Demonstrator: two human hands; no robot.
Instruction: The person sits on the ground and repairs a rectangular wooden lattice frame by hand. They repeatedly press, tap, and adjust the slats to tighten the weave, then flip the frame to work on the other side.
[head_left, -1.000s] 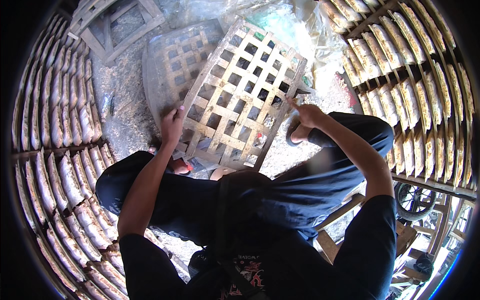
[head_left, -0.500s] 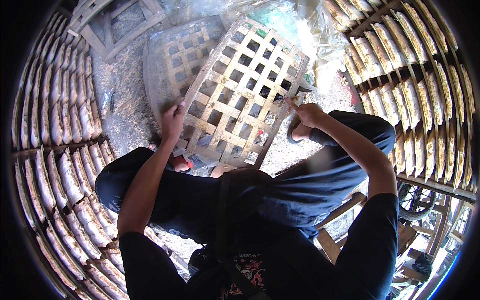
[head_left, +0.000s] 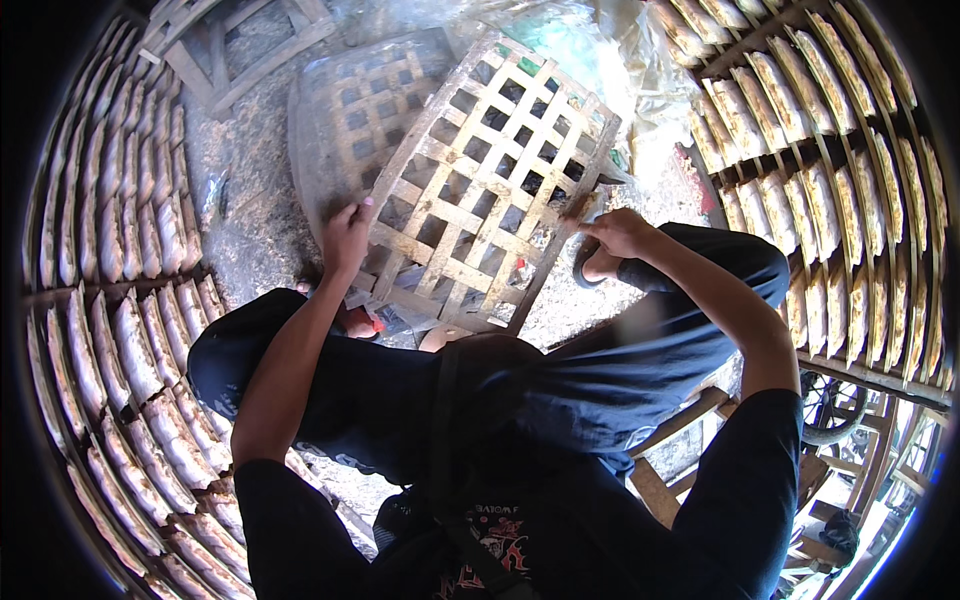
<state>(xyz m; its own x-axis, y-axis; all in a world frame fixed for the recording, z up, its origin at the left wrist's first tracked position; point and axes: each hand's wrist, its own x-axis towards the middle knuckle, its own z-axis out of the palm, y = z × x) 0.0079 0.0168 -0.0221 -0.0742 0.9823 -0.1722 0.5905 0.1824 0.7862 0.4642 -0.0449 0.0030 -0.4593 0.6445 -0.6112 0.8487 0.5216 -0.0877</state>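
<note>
Left hand [head_left: 345,238] grips lattice tray [head_left: 480,190] at its near-left edge; right hand [head_left: 618,232] closed on its right edge. Tray tilted above knees, over woven basket [head_left: 340,130]. Likely light, stiff, splintery; hold frame edges.

Dusty, sawdust-strewn ground [head_left: 250,230] lies in daylight. Left and right of it stand curved racks [head_left: 110,300] of pale drying slabs; a wooden frame [head_left: 235,45] lies beyond it.
</note>
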